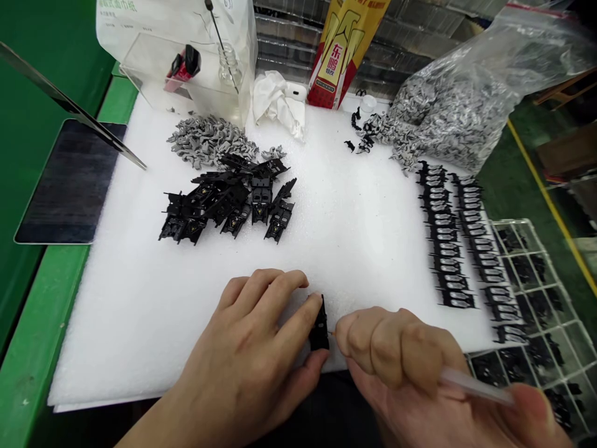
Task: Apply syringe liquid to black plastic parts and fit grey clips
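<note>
While the head camera is looking down, the left hand (256, 348) is resting near seven o'clock. Its finger and thumb are pinching a small black part (319, 335) at both ends, with just enough gap for it. That part is sitting at six o'clock, close to the near edge of the white foam sheet (359, 242). Near four o'clock, the right hand (410, 361) is curling tightly around a pale stick (476, 384). A tiny orange tip (333, 334) is poking out beside the part; I can't tell if it is touching.

If the right hand is pushing too hard, the tip could be slipping and poking the left thumb. If the pinch is going loose, the part could be spinning or falling off the edge. A bumping right arm could be messing up the black rows (448, 249) at three o'clock.
</note>
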Action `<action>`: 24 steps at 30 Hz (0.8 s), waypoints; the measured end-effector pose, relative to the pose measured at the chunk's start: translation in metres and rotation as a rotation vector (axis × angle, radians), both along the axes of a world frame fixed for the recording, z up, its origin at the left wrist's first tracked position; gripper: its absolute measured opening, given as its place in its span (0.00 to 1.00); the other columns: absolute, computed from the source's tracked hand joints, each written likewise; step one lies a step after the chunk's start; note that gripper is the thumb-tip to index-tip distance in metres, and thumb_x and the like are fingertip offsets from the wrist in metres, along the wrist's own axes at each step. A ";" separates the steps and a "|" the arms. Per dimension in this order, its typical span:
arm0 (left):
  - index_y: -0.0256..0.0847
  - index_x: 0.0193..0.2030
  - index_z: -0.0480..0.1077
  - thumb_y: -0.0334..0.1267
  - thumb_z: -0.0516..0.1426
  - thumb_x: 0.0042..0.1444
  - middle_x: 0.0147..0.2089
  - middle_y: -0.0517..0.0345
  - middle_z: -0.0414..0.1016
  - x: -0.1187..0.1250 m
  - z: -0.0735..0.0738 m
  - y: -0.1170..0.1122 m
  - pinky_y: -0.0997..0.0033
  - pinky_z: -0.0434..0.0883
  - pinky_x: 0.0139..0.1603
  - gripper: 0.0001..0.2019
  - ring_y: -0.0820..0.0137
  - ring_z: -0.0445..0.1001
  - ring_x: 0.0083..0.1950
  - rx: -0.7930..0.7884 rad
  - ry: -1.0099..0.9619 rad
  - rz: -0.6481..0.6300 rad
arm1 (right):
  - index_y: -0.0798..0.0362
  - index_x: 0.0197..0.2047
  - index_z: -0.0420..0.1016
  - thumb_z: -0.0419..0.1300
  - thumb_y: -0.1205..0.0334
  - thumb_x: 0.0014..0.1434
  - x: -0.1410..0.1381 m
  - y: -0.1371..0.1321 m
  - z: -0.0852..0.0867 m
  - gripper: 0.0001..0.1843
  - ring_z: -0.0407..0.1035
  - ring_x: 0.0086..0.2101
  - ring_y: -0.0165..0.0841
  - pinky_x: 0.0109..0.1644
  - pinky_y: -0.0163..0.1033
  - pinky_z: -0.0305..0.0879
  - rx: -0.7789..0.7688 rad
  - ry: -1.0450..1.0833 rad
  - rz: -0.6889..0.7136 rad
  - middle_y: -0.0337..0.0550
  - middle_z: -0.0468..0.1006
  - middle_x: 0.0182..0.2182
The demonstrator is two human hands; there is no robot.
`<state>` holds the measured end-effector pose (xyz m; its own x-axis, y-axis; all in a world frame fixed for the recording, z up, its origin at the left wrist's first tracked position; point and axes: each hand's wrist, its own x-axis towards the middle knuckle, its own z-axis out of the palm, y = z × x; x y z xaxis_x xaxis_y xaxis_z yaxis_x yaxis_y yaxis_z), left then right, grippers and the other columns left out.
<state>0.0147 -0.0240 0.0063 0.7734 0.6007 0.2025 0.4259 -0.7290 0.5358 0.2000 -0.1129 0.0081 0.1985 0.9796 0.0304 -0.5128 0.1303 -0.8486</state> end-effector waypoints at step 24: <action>0.36 0.60 0.74 0.42 0.61 0.67 0.62 0.41 0.73 0.001 0.001 0.000 0.47 0.68 0.51 0.18 0.49 0.71 0.58 0.000 -0.031 0.012 | 0.48 0.27 0.57 0.42 0.27 0.67 -0.008 -0.011 -0.003 0.33 0.50 0.26 0.33 0.36 0.48 0.54 -0.058 -0.075 -0.139 0.35 0.52 0.22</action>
